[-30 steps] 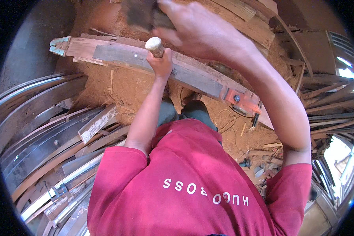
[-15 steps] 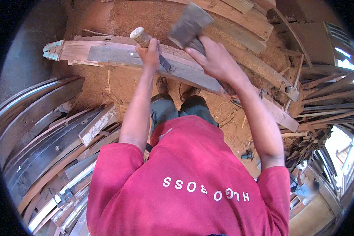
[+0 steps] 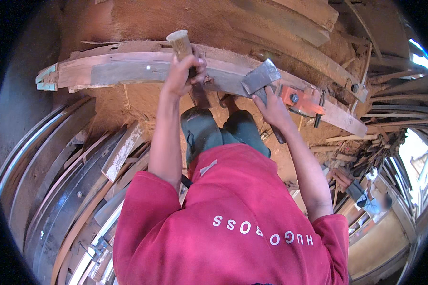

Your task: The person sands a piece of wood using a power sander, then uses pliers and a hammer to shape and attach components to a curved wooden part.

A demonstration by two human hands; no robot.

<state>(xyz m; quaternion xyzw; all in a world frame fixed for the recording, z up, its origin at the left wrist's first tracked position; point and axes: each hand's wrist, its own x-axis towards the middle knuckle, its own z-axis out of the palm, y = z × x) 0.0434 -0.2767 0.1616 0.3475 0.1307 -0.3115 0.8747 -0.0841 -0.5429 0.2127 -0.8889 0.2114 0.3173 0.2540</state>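
Note:
My left hand (image 3: 183, 73) is closed round a chisel (image 3: 179, 43), its pale wooden butt pointing up and away from me. The blade end hangs low over the near edge of a long wooden beam (image 3: 128, 69); whether it touches the wood I cannot tell. In my right hand (image 3: 273, 110) is a hatchet (image 3: 261, 77), gripped by its dark handle with the broad metal head near the beam's right half. A small dark notch (image 3: 207, 80) shows in the beam beside my left fingers.
Right of the hatchet sits an orange and black power tool (image 3: 302, 100) by the beam. Curved planks (image 3: 47, 147) are stacked at left, more timber (image 3: 399, 109) at right. Thick boards (image 3: 299, 23) lie beyond the beam. At lower right a person (image 3: 373, 204) is in the background.
The hatchet has come down toward me and to the right, away from the chisel. My left hand has shifted slightly right and turned the chisel more upright. The orange tool now shows.

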